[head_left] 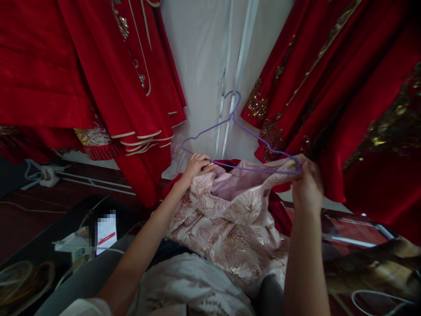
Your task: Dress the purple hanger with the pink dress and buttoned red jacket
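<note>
A pale pink brocade garment [230, 219] with gold floral pattern hangs from a thin purple wire hanger [237, 127] in front of me. My left hand [195, 166] grips the garment's left shoulder together with the hanger's left end. At the right end of the hanger, my right hand [307, 184] pinches the other shoulder of the garment against the wire. The hanger's hook points up, free in the air. A dark red garment [279, 210] shows behind the pink one.
Red embroidered gowns hang at the left [98, 87] and the right [345, 109], with a white wall [204, 52] between them. A small white box [105, 232] and cables [42, 173] lie on the dark floor at lower left. White cloth [184, 285] lies across my lap.
</note>
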The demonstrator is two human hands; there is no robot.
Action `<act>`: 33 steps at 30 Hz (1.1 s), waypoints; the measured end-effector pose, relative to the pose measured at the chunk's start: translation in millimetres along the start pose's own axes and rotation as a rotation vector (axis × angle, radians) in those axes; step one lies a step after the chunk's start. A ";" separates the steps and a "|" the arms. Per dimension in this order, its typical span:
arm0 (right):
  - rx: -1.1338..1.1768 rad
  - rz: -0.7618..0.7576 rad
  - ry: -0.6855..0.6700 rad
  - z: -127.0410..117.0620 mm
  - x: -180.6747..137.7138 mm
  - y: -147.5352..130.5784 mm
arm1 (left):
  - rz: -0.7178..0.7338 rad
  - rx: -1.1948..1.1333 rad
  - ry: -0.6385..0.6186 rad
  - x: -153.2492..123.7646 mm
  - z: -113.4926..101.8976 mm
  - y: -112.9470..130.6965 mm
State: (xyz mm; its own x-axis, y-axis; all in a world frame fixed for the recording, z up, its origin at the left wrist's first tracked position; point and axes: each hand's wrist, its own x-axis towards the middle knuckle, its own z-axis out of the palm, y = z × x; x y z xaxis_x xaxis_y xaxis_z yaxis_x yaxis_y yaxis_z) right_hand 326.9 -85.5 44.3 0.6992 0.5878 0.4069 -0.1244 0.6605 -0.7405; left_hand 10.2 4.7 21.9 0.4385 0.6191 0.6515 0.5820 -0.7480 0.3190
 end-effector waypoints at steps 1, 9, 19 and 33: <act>0.004 -0.053 0.048 -1.1 -0.1 -2.9 | -0.007 0.002 0.004 -0.5 -1.7 0.9; -0.043 -0.214 0.215 -17.7 10.1 -11.7 | 0.033 -0.006 0.018 -2.6 -9.3 0.2; -0.621 -0.444 -0.010 13.7 18.8 -20.5 | 0.010 0.001 -0.004 1.0 12.5 -2.1; -0.742 -0.286 -0.391 61.1 61.8 -36.7 | -0.047 -0.112 -0.051 4.8 5.5 7.3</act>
State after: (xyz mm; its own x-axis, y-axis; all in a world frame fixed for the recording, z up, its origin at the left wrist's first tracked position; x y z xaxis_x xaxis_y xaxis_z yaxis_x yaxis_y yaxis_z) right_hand 331.6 -44.9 129.3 0.3263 0.6540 0.6825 0.6020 0.4128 -0.6835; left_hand 20.3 3.5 23.6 0.4486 0.6633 0.5990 0.5239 -0.7381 0.4250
